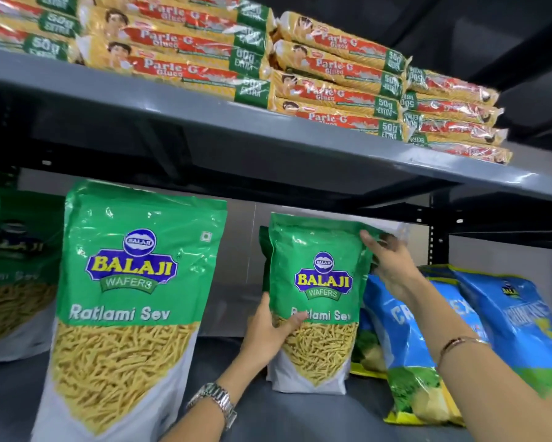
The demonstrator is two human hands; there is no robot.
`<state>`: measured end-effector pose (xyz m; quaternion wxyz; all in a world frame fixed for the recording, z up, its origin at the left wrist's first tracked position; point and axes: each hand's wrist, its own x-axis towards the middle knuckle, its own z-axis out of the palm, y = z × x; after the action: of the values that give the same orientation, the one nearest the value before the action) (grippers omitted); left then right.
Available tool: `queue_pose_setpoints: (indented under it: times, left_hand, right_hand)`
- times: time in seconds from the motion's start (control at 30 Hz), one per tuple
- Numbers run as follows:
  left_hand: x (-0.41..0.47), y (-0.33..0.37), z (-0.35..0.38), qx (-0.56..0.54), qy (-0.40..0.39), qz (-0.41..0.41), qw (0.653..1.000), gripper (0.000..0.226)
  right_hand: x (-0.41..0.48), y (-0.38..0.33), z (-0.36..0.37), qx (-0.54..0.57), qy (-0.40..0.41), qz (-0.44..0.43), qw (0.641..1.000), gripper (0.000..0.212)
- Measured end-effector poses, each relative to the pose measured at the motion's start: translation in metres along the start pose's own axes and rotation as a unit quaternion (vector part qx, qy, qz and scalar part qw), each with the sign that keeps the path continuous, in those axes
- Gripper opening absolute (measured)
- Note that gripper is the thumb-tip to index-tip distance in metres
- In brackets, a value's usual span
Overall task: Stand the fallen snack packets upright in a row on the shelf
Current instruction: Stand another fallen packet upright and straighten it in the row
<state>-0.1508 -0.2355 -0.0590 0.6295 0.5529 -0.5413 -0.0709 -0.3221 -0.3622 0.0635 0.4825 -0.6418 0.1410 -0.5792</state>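
Observation:
A green Balaji Ratlami Sev packet [319, 282] stands upright on the dark lower shelf [236, 393], near the back. My left hand [270, 333] grips its lower left edge, thumb across the front. My right hand [388, 263] holds its upper right corner. Another green packet [263, 250] stands directly behind it, mostly hidden. A larger-looking Ratlami Sev packet [124, 301] stands upright at the front left. Two blue crisp packets [408, 339] [523, 327] lean to the right of the held one.
More green sev packets [13, 282] stand at the far left, partly cut off. The grey upper shelf [204, 122] overhangs closely and carries stacks of Parle-G biscuit packs [332, 78]. A black shelf upright [435, 237] stands at the back right.

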Motion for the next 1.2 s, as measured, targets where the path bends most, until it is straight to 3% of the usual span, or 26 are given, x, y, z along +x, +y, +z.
queue_pose_setpoints:
  times: [0.07,0.17,0.27,0.37,0.43,0.53,0.6,0.67,0.83,1.2]
  left_hand:
    - [0.002,0.001,-0.002,0.021,-0.011,0.005,1.0,0.061]
    - [0.003,0.004,-0.004,0.062,-0.031,0.004,0.998,0.096]
    - [0.005,0.005,-0.008,0.084,-0.037,-0.015,0.996,0.113]
    - [0.005,0.003,-0.009,0.074,-0.033,-0.015,0.997,0.103]
    - [0.005,0.001,-0.009,0.056,-0.024,-0.01,0.998,0.085]
    - [0.006,-0.003,-0.009,0.032,-0.013,-0.024,0.999,0.048]
    - [0.005,-0.006,-0.01,0.022,-0.035,-0.028,0.999,0.052]
    - [0.002,-0.01,-0.011,0.023,-0.07,-0.034,0.997,0.058]
    - [-0.006,-0.016,-0.013,0.032,-0.132,-0.067,0.988,0.072]
    - [-0.036,0.001,-0.019,0.075,-0.101,-0.054,0.991,0.074]
  right_hand:
    - [-0.005,0.013,-0.004,-0.01,-0.017,0.011,1.0,0.017]
    - [-0.008,0.019,-0.005,-0.047,-0.014,-0.019,0.999,0.015]
    - [-0.002,0.014,-0.008,-0.07,-0.002,-0.057,0.996,0.025]
    - [-0.001,0.016,-0.008,-0.073,0.008,-0.069,0.995,0.019]
    - [-0.005,0.023,-0.002,-0.051,0.04,-0.064,0.996,0.015]
    - [-0.021,0.04,0.008,-0.094,0.064,-0.026,0.993,0.053]
    - [-0.044,0.059,0.014,-0.1,0.024,0.034,0.994,0.078]
    - [-0.07,0.082,0.018,-0.044,-0.026,0.088,0.995,0.09]
    - [-0.104,0.108,0.023,0.059,-0.056,0.166,0.983,0.082]
    - [-0.13,0.088,0.017,0.02,-0.086,0.149,0.985,0.065]
